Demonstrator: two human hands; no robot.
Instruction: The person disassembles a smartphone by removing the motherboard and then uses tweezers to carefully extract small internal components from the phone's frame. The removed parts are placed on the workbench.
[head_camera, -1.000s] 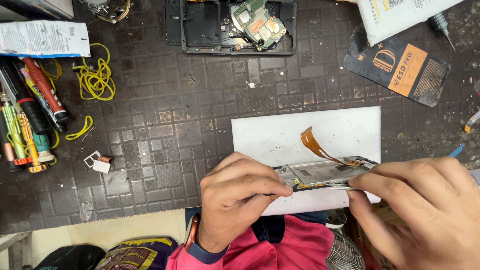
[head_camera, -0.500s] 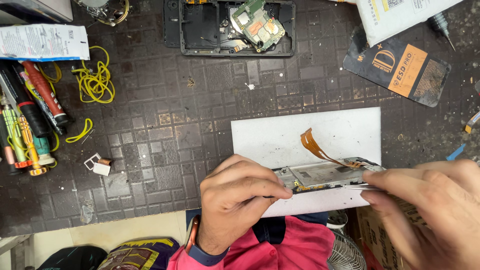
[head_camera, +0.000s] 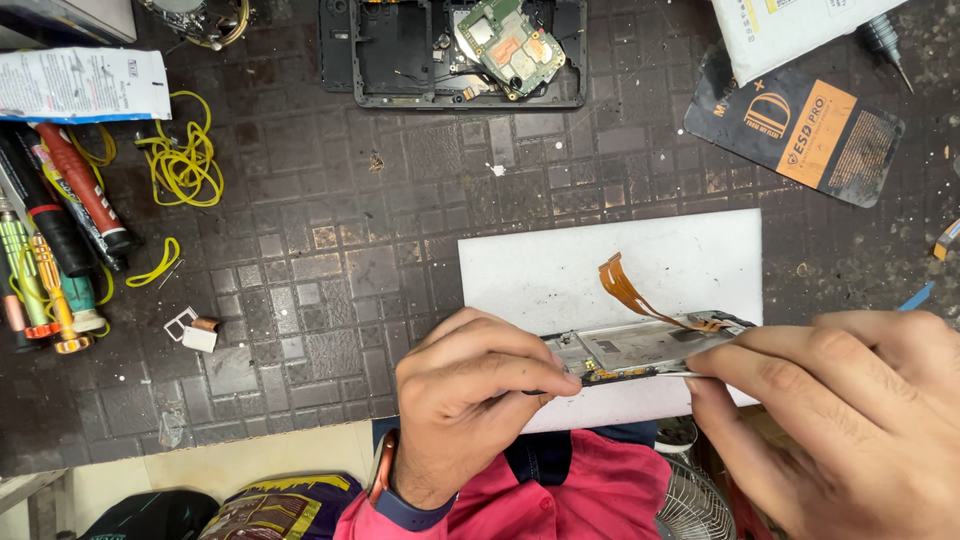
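My right hand (head_camera: 850, 410) has slid in closer. Both hands pinch the phone part (head_camera: 640, 350) over the white sheet (head_camera: 560, 270), near me. My left hand (head_camera: 470, 395) grips its left end.

Single head view, looking steeply down, close over workbench (head_camera: 330, 250)
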